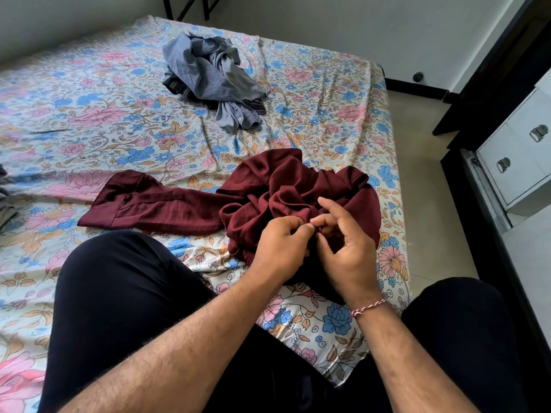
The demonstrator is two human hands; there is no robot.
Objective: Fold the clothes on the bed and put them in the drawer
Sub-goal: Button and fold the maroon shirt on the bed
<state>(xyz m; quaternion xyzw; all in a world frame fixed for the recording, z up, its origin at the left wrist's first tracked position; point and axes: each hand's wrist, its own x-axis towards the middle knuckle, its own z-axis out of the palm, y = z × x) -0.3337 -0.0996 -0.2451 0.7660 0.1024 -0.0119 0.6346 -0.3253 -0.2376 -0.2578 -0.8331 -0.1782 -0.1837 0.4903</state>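
A crumpled maroon shirt (268, 186) lies on the flowered bed (89, 114) in front of my knees, one sleeve stretched out to the left. My left hand (280, 245) pinches a fold of the maroon cloth between thumb and curled fingers. Right beside it, my right hand (343, 248) pinches the same bunch with thumb and forefinger, its other fingers spread above the cloth. A heap of blue-grey checked clothes (211, 76) sits farther back on the bed. White drawers (518, 156) with metal handles stand at the right, shut.
My dark-trousered legs (125, 308) rest on the bed's near edge. A strip of tiled floor (432, 189) runs between bed and drawers. Dark wardrobe framing (489, 84) rises at the right. Some grey cloth (4, 198) shows at the left edge.
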